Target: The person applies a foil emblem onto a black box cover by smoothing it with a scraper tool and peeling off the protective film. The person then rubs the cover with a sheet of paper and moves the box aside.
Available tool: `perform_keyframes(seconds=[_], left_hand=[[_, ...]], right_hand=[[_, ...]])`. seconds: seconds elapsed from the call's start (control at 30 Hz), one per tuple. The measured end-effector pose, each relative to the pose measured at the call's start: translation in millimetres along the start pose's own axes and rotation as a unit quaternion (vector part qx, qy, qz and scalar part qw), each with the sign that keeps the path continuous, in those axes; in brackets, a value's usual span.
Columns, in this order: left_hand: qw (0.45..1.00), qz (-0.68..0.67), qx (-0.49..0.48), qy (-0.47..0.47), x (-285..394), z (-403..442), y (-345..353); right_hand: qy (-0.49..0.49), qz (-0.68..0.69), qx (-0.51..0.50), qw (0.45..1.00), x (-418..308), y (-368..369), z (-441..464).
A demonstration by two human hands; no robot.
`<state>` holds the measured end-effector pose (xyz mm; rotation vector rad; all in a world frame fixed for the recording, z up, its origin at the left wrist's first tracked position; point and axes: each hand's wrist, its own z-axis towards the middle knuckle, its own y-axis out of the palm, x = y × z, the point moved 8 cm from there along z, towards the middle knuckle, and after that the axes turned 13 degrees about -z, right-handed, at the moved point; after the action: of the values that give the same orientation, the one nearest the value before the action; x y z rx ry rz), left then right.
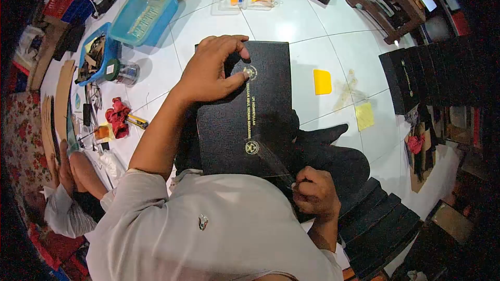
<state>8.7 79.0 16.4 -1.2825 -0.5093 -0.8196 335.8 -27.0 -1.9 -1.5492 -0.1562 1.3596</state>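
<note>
A black box with gold lettering and two round gold emblems lies across my lap. My left hand rests on its far left part, thumb and fingers curved and apart over the surface. Low at the right, my right hand is closed, with the fingers pinched on one end of a clear film strip. This strip slants from near the lower emblem to the pinch. Whether its far end still sticks to the box I cannot tell.
Yellow scrapers lie in a clear case; a yellow card and yellow paper are on the tiles. Blue tubs, a jar, a red cloth and a cutter are leftward. Black boxes stand rightward. Another person's leg shows left.
</note>
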Motion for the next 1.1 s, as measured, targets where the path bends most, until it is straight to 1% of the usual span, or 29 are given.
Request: perform_keyframes(seconds=[0.8, 0.9, 0.97, 1.1], left_hand=[[1.000, -0.011, 0.002, 0.002, -0.4, -0.1, -0.1], [1.000, -0.015, -0.006, -0.015, -2.3, 0.0, 1.0], [1.000, -0.006, 0.009, 0.001, -2.5, -0.4, 0.5], [1.000, -0.015, 0.000, -0.007, -1.5, 1.0, 0.2]], right_hand=[[-0.010, 0.002, -0.013, 1.000, 0.6, 1.7, -8.4], [-0.006, 0.010, -0.012, 1.000, -1.8, -0.2, -7.0], [-0.012, 0.010, -0.015, 1.000, -1.4, 0.6, -8.7], [-0.017, -0.016, -0.026, 0.999, -5.4, -2.4, -8.5]])
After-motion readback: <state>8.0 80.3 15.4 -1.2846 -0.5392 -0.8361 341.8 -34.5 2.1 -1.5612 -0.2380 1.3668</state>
